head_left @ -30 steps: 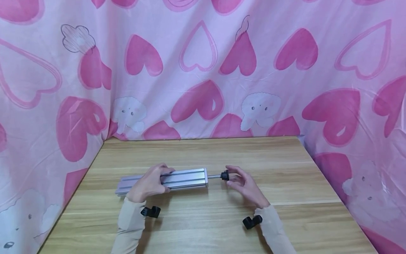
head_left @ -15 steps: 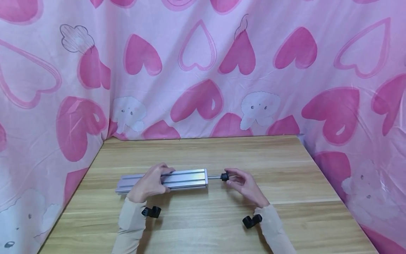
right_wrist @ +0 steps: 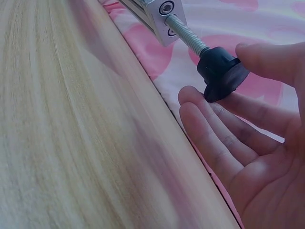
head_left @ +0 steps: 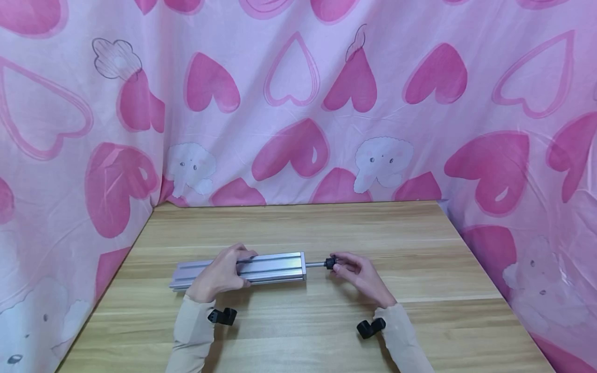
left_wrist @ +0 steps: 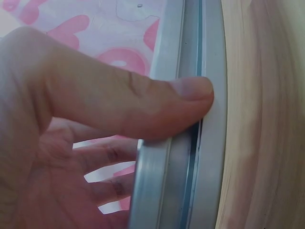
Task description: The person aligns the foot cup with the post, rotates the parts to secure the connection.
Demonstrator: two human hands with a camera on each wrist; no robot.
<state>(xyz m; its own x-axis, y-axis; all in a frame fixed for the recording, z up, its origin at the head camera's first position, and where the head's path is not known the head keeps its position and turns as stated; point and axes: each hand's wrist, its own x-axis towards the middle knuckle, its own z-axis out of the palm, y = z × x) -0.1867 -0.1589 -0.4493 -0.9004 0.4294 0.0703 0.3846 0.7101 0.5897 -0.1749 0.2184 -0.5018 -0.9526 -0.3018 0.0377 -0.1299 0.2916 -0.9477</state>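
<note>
A silver aluminium extrusion (head_left: 275, 267) with lengthwise grooves is held just above the wooden table. My left hand (head_left: 224, 272) grips it around the middle; in the left wrist view the thumb (left_wrist: 157, 105) lies across a groove. From its right end sticks a threaded rod (right_wrist: 186, 34), tipped with a black levelling foot (right_wrist: 221, 71) that has a flared base. My right hand (head_left: 361, 274) pinches this foot by its rim, thumb (right_wrist: 267, 62) on one side and fingers on the other. Part of the foot's rim is hidden by the fingers in the head view.
The wooden tabletop (head_left: 298, 331) extends around both hands. Pink curtains (head_left: 289, 67) printed with hearts hang along the back and both sides. A black camera mount (head_left: 371, 328) sits at the right wrist, another (head_left: 222, 316) at the left.
My right fingers have shifted around the foot's rim, and the index finger has come nearer the thumb. The extrusion has dipped slightly; the left hand keeps its grip.
</note>
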